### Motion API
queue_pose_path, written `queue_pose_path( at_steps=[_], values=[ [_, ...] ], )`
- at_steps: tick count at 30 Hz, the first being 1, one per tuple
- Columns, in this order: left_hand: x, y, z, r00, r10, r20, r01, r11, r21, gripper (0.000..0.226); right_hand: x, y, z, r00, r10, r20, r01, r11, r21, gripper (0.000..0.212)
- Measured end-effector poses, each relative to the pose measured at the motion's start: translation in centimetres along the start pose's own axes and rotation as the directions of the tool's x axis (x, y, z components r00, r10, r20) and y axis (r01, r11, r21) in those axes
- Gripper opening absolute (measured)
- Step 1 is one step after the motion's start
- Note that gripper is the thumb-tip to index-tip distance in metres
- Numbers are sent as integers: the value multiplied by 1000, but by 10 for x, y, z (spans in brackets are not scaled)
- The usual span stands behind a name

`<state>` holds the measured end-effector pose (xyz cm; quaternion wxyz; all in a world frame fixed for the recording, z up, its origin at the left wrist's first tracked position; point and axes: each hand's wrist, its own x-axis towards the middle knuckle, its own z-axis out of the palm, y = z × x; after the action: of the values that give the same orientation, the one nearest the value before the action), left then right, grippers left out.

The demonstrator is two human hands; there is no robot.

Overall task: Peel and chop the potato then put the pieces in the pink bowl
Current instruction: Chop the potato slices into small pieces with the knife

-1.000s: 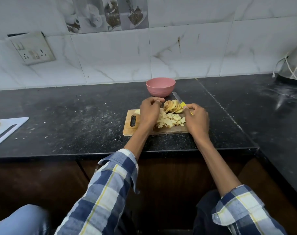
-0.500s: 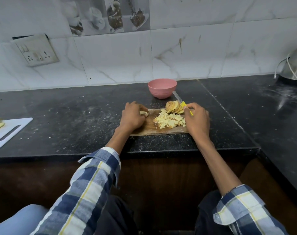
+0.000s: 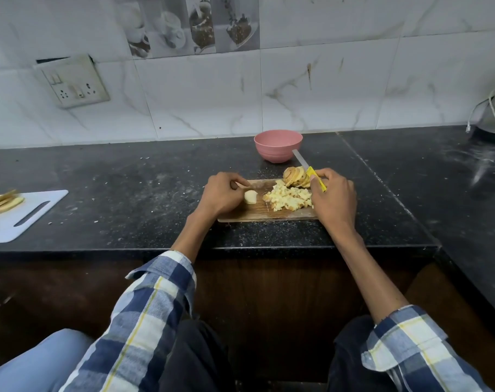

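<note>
wooden cutting board [image 3: 249,212] lies near the front edge of the dark speckled table [image 3: 127,193], roughly at its middle. on the board: a heap of chopped potato pieces [image 3: 288,198] at centre-right; a pile of brown peels [image 3: 295,176] at the far right corner; one pale uncut potato chunk [image 3: 250,197] toward the left end. left hand [image 3: 222,195] rests on the board's left end, fingers curled, fingertips touching the chunk; whether it actually pinches it cannot be told. right hand [image 3: 335,195] sits at the board's right end, fingers wrapped round the yellow handle of a knife [image 3: 308,171], whose blade points away toward the back wall, past the peels. pink bowl [image 3: 278,145] stands upright on the table just beyond the board's far edge, near the knife tip; its contents are not visible. white cutting board [image 3: 22,216] lies at the table's left edge, bearing sliced strips [image 3: 2,200]. a wall socket [image 3: 72,80] is fixed to the tiles above.
</note>
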<state>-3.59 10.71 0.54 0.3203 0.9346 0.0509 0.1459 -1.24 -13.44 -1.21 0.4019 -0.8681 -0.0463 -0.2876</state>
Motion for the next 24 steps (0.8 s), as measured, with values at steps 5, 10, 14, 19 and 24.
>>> queue_pose_path(
  at_steps=[5, 10, 14, 19, 24],
  values=[
    [-5, -11, -7, 967, 192, 168, -193, 981, -10, 36, -34, -26, -13, 989, -135, 55, 140, 985, -101, 27],
    [-2, -25, 5, 973, 221, 64, -219, 975, -48, 33, -61, -51, -14, 953, -212, 217, 259, 940, -220, 30],
    [-4, -28, 16, 978, 196, -65, -202, 973, -108, 32, -55, -65, -7, 935, -196, 297, 278, 923, -266, 33],
    [-6, -33, 21, 972, 189, -137, -206, 970, -126, 21, -52, -78, -2, 934, -185, 306, 280, 911, -304, 25],
    [-5, -35, 26, 971, 199, -133, -218, 965, -148, 16, -50, -90, 3, 930, -154, 334, 271, 900, -342, 26]
  ],
)
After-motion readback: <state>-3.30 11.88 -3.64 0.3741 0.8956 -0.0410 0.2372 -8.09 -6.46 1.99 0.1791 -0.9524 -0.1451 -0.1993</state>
